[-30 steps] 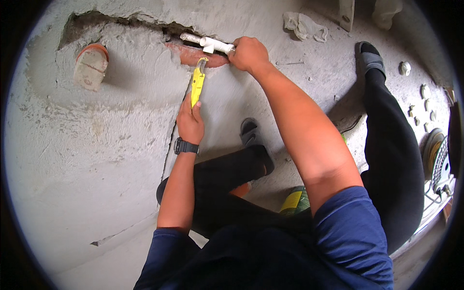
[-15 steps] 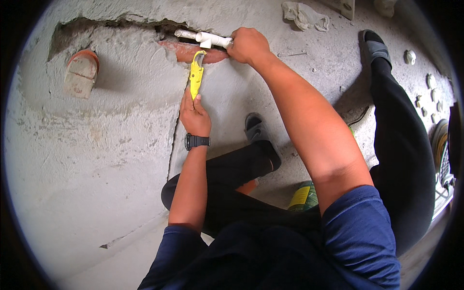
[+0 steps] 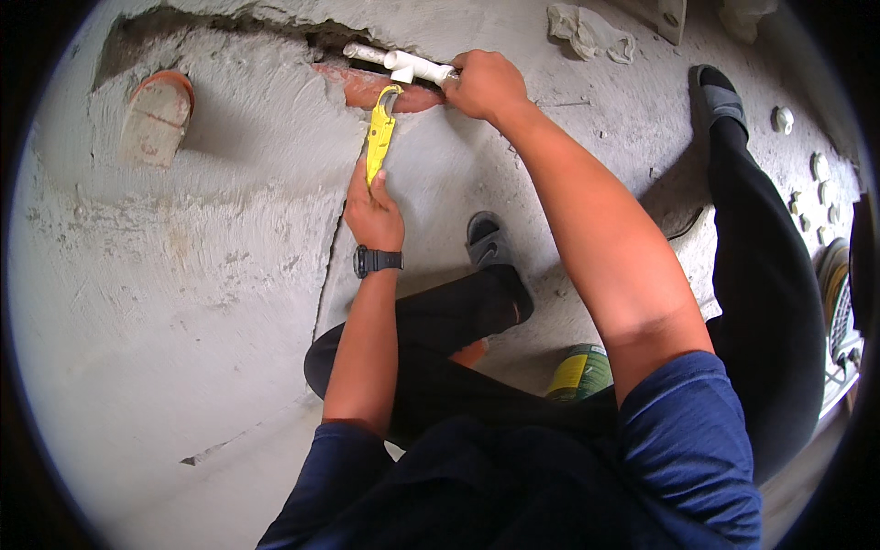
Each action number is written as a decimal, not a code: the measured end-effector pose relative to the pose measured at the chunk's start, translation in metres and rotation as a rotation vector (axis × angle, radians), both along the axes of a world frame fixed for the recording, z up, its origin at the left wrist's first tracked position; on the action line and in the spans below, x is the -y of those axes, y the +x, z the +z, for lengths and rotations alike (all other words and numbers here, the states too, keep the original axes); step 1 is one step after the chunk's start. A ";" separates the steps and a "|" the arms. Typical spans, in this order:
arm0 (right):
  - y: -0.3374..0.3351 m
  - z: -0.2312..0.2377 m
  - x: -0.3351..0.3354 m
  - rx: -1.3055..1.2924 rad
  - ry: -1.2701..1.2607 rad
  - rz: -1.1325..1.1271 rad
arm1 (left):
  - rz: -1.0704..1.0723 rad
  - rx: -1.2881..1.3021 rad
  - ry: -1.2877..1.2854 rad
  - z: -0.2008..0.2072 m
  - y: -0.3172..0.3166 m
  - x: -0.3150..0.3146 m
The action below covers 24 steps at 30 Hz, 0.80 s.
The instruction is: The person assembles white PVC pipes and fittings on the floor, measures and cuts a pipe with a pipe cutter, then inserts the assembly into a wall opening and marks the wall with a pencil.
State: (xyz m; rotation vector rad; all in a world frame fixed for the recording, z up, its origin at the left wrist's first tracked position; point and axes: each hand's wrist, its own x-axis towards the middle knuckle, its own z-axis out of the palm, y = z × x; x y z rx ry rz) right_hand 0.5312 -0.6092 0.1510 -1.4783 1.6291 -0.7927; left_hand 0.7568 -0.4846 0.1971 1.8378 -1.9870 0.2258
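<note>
My left hand, with a black watch on its wrist, is closed around the lower end of a yellow plastic-pipe cutter. The cutter's curved jaw points up, close under the side outlet of a white tee fitting; whether they touch I cannot tell. My right hand grips the white pipe at the tee's right end, its fingertips partly hidden. From the tee's left end a short white pipe stub runs toward the rough wall groove. Just below lies an exposed stretch of reddish-orange pipe.
A capped orange pipe stub juts from the grey plastered wall at left. A crumpled whitish cloth and several small white fittings lie on the dusty floor at right. A green and yellow can stands beside my leg.
The view has shifted slightly, and the cutter leans a little more to the right. Both hands keep their grips.
</note>
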 end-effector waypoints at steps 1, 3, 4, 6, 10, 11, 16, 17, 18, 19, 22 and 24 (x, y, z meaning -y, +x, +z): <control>0.000 0.000 0.000 0.003 0.000 0.006 | 0.018 -0.024 -0.004 -0.001 0.000 0.000; 0.001 0.000 -0.001 0.002 -0.006 0.004 | 0.033 -0.044 -0.022 -0.004 0.000 0.000; 0.002 -0.001 -0.001 0.002 -0.012 -0.007 | 0.028 -0.037 -0.034 -0.005 0.000 0.001; 0.003 -0.002 -0.001 0.005 -0.025 -0.016 | 0.021 -0.008 -0.063 -0.008 0.001 0.003; 0.003 -0.007 0.000 -0.010 -0.046 0.011 | 0.025 0.031 -0.119 -0.015 0.001 0.003; 0.003 -0.008 0.001 -0.025 -0.053 0.012 | 0.025 0.032 -0.130 -0.016 0.001 0.004; 0.004 -0.013 0.002 0.016 -0.015 0.006 | -0.023 0.084 -0.199 -0.021 0.001 0.004; 0.004 -0.013 0.003 0.024 -0.023 0.001 | -0.031 0.083 -0.208 -0.021 0.001 0.003; 0.004 -0.014 0.003 0.029 -0.023 0.000 | -0.026 0.078 -0.205 -0.020 0.001 0.003; 0.004 -0.014 0.003 0.033 -0.041 -0.007 | -0.021 0.071 -0.203 -0.020 0.000 0.003; 0.004 -0.014 0.002 0.031 -0.049 -0.013 | -0.002 0.063 -0.199 -0.020 -0.001 0.003; 0.004 -0.012 0.002 0.026 -0.038 -0.013 | -0.004 0.055 -0.208 -0.021 -0.001 0.004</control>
